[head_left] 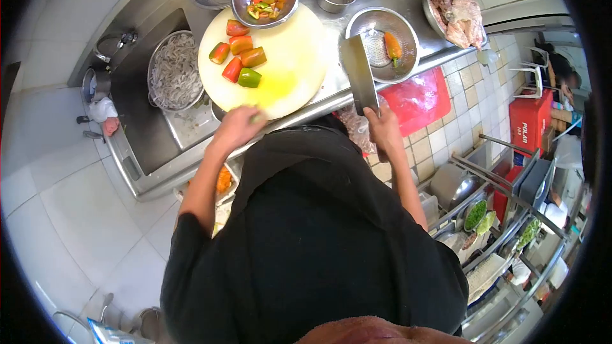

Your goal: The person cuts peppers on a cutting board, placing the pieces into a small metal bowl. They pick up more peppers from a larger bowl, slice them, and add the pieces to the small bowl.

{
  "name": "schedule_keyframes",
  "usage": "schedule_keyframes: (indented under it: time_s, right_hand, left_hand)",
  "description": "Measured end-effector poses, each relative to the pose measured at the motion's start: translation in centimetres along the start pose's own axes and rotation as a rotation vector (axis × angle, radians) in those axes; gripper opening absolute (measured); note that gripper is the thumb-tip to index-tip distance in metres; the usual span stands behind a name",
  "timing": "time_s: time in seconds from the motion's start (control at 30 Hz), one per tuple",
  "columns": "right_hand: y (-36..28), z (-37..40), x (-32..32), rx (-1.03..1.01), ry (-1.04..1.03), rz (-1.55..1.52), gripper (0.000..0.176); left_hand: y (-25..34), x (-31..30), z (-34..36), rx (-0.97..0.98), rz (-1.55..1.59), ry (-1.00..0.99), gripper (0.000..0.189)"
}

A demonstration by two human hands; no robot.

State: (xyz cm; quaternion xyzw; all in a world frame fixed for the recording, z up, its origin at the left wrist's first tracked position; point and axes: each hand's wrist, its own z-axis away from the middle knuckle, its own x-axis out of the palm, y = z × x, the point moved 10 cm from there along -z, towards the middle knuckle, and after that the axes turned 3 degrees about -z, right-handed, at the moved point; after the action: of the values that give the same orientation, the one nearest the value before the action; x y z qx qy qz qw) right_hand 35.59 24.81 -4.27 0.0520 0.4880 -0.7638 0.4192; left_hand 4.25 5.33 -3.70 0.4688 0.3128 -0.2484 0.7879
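My right hand grips the handle of a cleaver, its broad blade pointing away from me, over the counter between the board and a perforated metal bowl. One orange pepper with a green stem lies in that bowl. My left hand is closed at the near edge of the round cutting board; a small greenish bit shows at its fingertips, too small to name. Several red and green bell pepper pieces lie on the board's left half. A metal bowl of cut peppers sits at the board's far edge.
Left of the board, a sink holds a colander of greyish strips. Raw meat fills a bowl at the far right. A red board lies beyond the counter's edge. Metal racks stand right, with a person farther off.
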Motion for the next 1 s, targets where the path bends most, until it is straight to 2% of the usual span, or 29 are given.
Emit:
schedule_keyframes:
  time_s: [0.03, 0.1, 0.13, 0.17, 0.2, 0.27, 0.3, 0.33, 0.37, 0.4, 0.43, 0.47, 0.53, 0.57, 0.6, 0.67, 0.73, 0.83, 0.93, 1.0]
  right_hand:
    - [0.6, -0.6, 0.0, -0.019, 0.004, 0.032, 0.035]
    - [1.3, -1.5, 0.1, -0.063, 0.021, 0.073, 0.035]
    - [1.4, -1.7, -0.1, -0.087, 0.034, 0.098, 0.035]
    - [-1.1, -0.4, -0.4, 0.028, -0.017, 0.045, 0.036]
    - [-1.6, -0.4, -0.4, 0.037, -0.030, 0.013, 0.036]
    - [-1.4, -0.5, -0.9, 0.068, -0.031, -0.058, 0.037]
    - [-0.6, -1.1, -1.2, -0.013, 0.026, -0.054, 0.037]
    - [-1.0, -1.2, -1.8, -0.093, 0.086, -0.042, 0.037]
    - [-0.2, -1.1, -2.1, -0.046, 0.069, -0.120, 0.037]
    - [0.8, -1.3, -2.5, -0.048, 0.105, -0.155, 0.034]
    - [1.2, -1.1, -3.1, -0.007, 0.112, -0.210, 0.031]
    - [1.6, -0.8, -3.7, 0.032, 0.115, -0.267, 0.028]
    - [2.5, -0.2, -5.4, 0.009, 0.218, -0.385, 0.025]
    - [3.1, 0.1, -6.2, -0.003, 0.268, -0.443, 0.023]
    - [3.9, 0.4, -6.8, -0.005, 0.294, -0.471, 0.023]
    - [5.8, 1.2, -8.3, -0.011, 0.340, -0.519, 0.023]
    - [7.9, 2.2, -9.3, 0.013, 0.391, -0.480, 0.024]
    - [10.8, 4.1, -9.4, 0.082, 0.415, -0.470, 0.024]
    - [13.6, 6.0, -8.0, 0.157, 0.379, -0.512, 0.024]
    - [17.1, 6.4, -6.1, 0.155, 0.370, -0.434, 0.022]
  left_hand:
    - [-2.8, -0.3, 3.7, -0.144, -0.002, -0.115, 0.024]
    - [-10.9, 1.8, 12.1, -0.279, -0.014, -0.334, 0.025]
    - [-16.5, 4.2, 16.5, -0.467, -0.157, -0.558, 0.028]
    - [-19.8, 5.4, 20.5, -0.514, -0.340, -0.673, 0.031]
    - [-21.9, 5.7, 23.1, -0.557, -0.528, -0.785, 0.033]
    - [-18.4, 2.9, 21.5, -0.654, -0.575, -0.797, 0.039]
    - [-16.8, 2.4, 19.9, -0.684, -0.600, -0.807, 0.042]
    - [-14.7, 2.2, 15.9, -0.531, -0.478, -0.558, 0.050]
    - [-12.1, 1.5, 12.1, -0.377, -0.342, -0.312, 0.059]
    - [-6.1, 0.4, 7.4, -0.362, -0.151, -0.293, 0.057]
    - [-1.1, 0.0, 3.0, -0.125, -0.095, -0.137, 0.051]
    - [4.9, -0.9, -0.7, 0.007, 0.003, -0.030, 0.045]
    - [11.0, 2.2, -8.4, 0.219, 0.216, 0.018, 0.039]
    - [15.0, 3.5, -11.6, 0.336, 0.227, 0.020, 0.036]
    - [18.6, 4.8, -14.5, 0.396, 0.159, -0.040, 0.035]
    - [23.7, 8.2, -19.9, 0.608, 0.045, 0.020, 0.039]
    - [26.0, 11.9, -25.4, 0.752, -0.080, 0.129, 0.046]
    - [28.5, 15.9, -29.8, 0.874, -0.440, 0.242, 0.048]
    - [27.4, 19.1, -34.0, 0.848, -0.436, -0.038, 0.052]
    - [28.2, 16.3, -33.0, 0.693, -0.339, -0.110, 0.051]
